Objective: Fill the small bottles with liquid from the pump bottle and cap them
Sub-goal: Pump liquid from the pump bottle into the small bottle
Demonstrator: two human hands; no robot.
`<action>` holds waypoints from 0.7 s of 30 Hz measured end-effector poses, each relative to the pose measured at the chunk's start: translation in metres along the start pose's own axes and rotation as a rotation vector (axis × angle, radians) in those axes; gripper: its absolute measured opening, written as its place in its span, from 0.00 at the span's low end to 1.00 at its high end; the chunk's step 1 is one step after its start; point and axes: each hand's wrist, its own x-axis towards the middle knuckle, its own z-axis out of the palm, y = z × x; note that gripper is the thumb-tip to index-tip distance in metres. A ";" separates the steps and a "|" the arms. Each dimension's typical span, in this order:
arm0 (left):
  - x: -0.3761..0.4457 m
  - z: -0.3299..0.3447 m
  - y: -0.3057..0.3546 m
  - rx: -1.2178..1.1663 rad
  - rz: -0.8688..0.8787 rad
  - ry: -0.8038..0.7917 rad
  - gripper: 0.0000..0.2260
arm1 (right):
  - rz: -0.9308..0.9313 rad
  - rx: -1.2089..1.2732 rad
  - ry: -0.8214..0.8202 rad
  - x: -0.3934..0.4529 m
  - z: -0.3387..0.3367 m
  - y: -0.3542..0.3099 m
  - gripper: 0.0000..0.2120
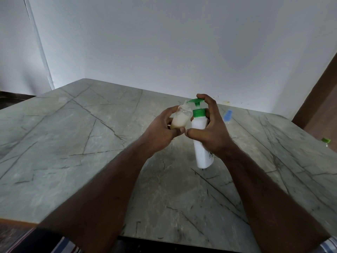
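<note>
Head view, left to right: the left hand (160,129) curls its grip round a small clear bottle (179,118), partly filled with pale liquid and tilted, uncapped mouth at the green nozzle. The right hand (209,132) wraps the white pump bottle (200,143) above the grey counter (73,143), a finger on its green pump head (196,101). Further right lie a blue cap (227,115) and a green item (326,140).

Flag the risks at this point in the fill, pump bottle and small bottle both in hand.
1. The small bottle is tilted in the left hand, uncapped, its mouth under the green pump nozzle: a stroke could miss.
2. It looks over half full, so tilting may spill.
3. The pump bottle, gripped by the right hand, leans and could slip.
</note>
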 end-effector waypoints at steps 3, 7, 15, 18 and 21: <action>0.000 0.000 0.000 -0.003 -0.001 0.003 0.31 | 0.008 0.005 0.001 0.000 0.000 -0.002 0.45; 0.000 0.001 -0.001 0.002 0.003 -0.002 0.31 | 0.019 0.028 0.021 -0.001 -0.002 -0.005 0.42; 0.001 0.000 -0.001 0.005 -0.002 0.003 0.31 | 0.015 0.025 0.003 -0.001 0.000 -0.004 0.45; 0.001 0.000 -0.001 -0.003 -0.007 0.002 0.31 | 0.019 0.014 0.000 -0.001 -0.001 -0.004 0.44; 0.000 0.000 -0.002 -0.002 -0.007 -0.003 0.31 | 0.037 0.036 0.017 -0.001 -0.003 -0.003 0.42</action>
